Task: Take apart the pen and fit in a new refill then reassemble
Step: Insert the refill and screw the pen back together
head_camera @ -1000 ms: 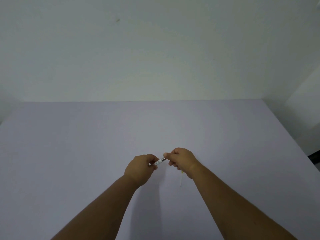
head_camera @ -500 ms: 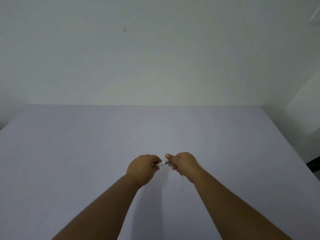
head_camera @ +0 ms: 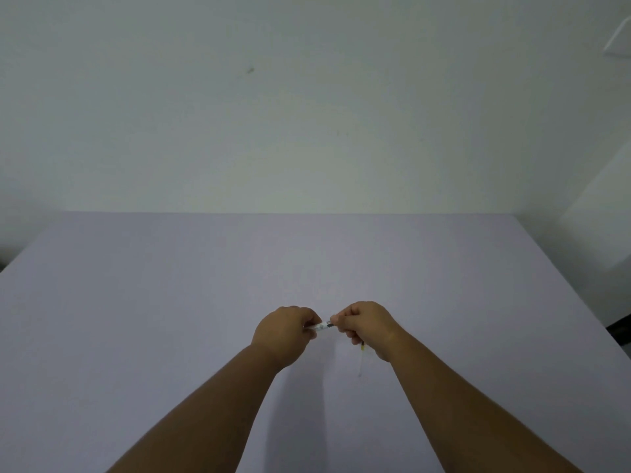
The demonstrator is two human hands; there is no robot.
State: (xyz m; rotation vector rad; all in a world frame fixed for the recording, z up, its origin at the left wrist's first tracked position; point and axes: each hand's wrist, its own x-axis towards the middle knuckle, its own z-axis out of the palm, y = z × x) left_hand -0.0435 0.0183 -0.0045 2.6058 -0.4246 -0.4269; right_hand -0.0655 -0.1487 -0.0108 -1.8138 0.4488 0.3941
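A short stretch of the pen [head_camera: 322,326], clear with a dark band, shows between my two fists above the table; the rest is hidden inside them. My left hand [head_camera: 286,332] is closed around the pen's left end. My right hand [head_camera: 367,327] pinches the right end between thumb and fingers. A thin pale refill [head_camera: 361,361] with a yellowish upper end lies on the table below my right hand, its top hidden by the hand.
The pale lavender table [head_camera: 170,319] reaches back to a plain white wall [head_camera: 307,114]. Its right edge runs diagonally past a dark object [head_camera: 619,327] at the far right.
The view has tilted down a little, so the hands sit slightly lower in frame. Both hands keep their hold on the pen, which now lies more level between them.
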